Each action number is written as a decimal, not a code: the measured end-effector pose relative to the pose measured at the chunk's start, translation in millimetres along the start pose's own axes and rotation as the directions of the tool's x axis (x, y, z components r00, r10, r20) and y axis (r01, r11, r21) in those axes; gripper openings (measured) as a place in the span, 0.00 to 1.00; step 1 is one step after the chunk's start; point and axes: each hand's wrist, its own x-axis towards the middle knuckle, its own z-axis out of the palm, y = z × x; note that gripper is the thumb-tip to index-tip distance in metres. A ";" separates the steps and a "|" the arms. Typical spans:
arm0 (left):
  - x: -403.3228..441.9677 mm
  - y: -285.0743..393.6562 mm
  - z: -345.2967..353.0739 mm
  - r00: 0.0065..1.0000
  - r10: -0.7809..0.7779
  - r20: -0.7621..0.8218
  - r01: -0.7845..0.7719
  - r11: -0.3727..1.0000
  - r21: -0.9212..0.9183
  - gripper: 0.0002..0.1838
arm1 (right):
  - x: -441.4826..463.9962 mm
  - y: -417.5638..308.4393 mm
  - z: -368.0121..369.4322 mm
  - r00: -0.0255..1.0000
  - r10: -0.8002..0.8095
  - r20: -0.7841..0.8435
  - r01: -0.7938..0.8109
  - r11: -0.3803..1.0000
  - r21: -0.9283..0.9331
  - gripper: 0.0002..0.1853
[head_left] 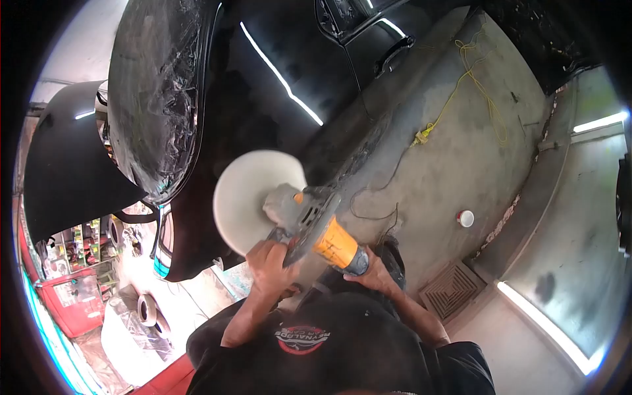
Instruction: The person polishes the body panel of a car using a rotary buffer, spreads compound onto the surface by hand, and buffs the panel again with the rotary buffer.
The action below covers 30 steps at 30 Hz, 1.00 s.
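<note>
A yellow and grey power polisher (337, 245) with a large round white pad (253, 197) is held in front of my body. My left hand (268, 264) is wrapped round the polisher's front handle, close to the pad. Round the rear end of the tool body my right hand (374, 271) is closed. The pad lies over or against a glossy black car panel (263, 118); whether it touches cannot be made out. Part of the panel below the pad is hidden by it.
A yellow cord (451, 99) joins a dark cable on the grey floor (434, 178). A white cup (465, 218) and a drain grate (451, 289) are at the right. Plastic-covered glass (155, 92) and a red cabinet (72, 303) are at the left.
</note>
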 end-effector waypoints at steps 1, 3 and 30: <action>-8.9 -0.5 -5.4 1.000 -0.005 0.021 0.005 1.000 -0.001 0.09 | -1.7 4.4 10.4 1.000 -0.005 0.008 0.004 0.999 0.041 0.46; -15.5 -2.3 -9.1 0.998 0.009 0.069 -0.008 1.000 -0.015 0.09 | -8.4 14.5 30.3 1.000 -0.009 0.028 0.005 0.992 0.125 0.44; -17.8 -31.5 -16.9 0.985 -0.085 -0.147 0.058 0.981 -0.184 0.09 | -15.6 -10.5 -0.4 0.993 -0.015 -0.118 -0.006 0.984 -0.179 0.49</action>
